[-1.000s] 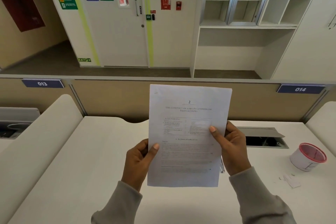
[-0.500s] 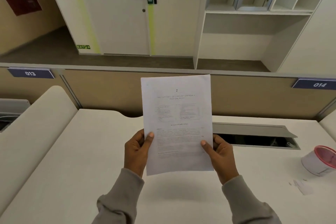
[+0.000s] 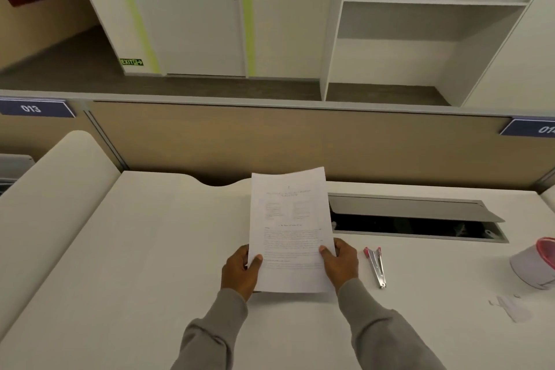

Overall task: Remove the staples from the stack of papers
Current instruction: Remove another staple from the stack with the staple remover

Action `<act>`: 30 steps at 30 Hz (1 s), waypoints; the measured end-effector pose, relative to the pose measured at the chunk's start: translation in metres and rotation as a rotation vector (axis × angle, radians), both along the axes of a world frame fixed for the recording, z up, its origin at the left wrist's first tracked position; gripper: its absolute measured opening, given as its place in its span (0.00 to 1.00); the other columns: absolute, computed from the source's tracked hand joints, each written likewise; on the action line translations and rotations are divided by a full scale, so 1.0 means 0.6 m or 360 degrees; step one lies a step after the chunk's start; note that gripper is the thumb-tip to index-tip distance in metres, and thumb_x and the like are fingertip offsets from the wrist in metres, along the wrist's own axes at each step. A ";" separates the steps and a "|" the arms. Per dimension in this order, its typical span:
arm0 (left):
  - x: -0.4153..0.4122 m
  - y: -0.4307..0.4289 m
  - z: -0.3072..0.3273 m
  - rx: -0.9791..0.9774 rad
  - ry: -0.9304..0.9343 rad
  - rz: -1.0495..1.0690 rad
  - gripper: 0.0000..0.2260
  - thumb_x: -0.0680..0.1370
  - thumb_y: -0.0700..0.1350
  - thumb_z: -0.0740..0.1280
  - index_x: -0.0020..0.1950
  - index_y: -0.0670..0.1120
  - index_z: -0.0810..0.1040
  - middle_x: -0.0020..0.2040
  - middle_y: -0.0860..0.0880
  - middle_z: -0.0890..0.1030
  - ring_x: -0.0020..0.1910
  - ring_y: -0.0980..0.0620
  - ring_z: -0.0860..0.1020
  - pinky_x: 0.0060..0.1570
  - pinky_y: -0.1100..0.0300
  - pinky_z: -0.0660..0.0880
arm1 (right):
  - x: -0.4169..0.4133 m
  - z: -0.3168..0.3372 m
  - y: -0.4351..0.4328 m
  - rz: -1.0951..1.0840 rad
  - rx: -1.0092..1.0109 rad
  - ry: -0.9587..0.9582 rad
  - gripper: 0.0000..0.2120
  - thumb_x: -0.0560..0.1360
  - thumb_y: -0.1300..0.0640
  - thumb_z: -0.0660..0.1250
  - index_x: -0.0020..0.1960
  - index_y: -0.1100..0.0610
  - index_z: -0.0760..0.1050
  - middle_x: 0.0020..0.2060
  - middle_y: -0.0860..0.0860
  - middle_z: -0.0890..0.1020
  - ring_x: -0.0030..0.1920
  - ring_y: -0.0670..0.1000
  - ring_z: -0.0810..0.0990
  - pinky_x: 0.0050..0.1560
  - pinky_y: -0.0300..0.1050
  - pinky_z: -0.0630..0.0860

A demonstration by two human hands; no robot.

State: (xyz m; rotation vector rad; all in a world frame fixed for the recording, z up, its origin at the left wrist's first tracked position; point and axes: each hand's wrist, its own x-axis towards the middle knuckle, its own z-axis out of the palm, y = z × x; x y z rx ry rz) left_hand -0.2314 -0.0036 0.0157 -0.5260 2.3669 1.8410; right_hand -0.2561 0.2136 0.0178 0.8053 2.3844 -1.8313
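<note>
Our left hand [image 3: 240, 272] and right hand [image 3: 342, 264] grip the papers [image 3: 289, 228] by the sides over the desk [image 3: 150, 249]. The remover [image 3: 375, 267] lies just right, hatch [image 3: 414, 213] behind it, tub [image 3: 531, 267] farther right.

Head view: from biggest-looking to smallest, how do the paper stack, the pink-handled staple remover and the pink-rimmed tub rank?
1. stack of papers, clearly largest.
2. pink-rimmed tub, though the frame edge cuts it off.
3. staple remover, smallest.

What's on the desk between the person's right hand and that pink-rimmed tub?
A metal, pink-tipped staple remover lies there, close beside the right hand, far from the tub; head view.
</note>
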 end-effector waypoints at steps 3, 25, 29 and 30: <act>-0.010 0.002 -0.009 0.0007 -0.0158 0.0036 0.08 0.80 0.43 0.68 0.58 0.54 0.79 0.55 0.50 0.83 0.53 0.47 0.81 0.37 0.52 0.84 | -0.009 -0.014 -0.004 0.0014 0.0101 -0.0124 0.10 0.76 0.61 0.68 0.56 0.59 0.81 0.52 0.55 0.85 0.53 0.58 0.81 0.59 0.47 0.76; -0.036 -0.010 -0.050 -0.0695 -0.0430 -0.0492 0.51 0.68 0.52 0.80 0.80 0.44 0.53 0.73 0.45 0.63 0.73 0.46 0.65 0.72 0.57 0.64 | 0.012 -0.033 0.056 0.0893 0.0573 -0.0388 0.48 0.63 0.52 0.82 0.75 0.57 0.58 0.59 0.53 0.72 0.58 0.53 0.76 0.60 0.45 0.75; -0.043 -0.005 -0.047 -0.0805 -0.0442 -0.0532 0.49 0.69 0.50 0.79 0.81 0.43 0.53 0.72 0.44 0.62 0.73 0.45 0.65 0.70 0.61 0.63 | 0.010 -0.024 0.042 0.0995 0.0829 -0.0347 0.40 0.68 0.53 0.77 0.72 0.59 0.61 0.57 0.53 0.68 0.61 0.54 0.73 0.63 0.42 0.72; -0.045 -0.004 -0.047 -0.0816 -0.0437 -0.0540 0.48 0.70 0.50 0.79 0.81 0.43 0.53 0.72 0.44 0.61 0.73 0.45 0.65 0.70 0.61 0.62 | 0.009 -0.021 0.040 0.0992 0.0848 -0.0346 0.39 0.69 0.54 0.76 0.73 0.59 0.60 0.57 0.53 0.68 0.62 0.55 0.72 0.63 0.41 0.70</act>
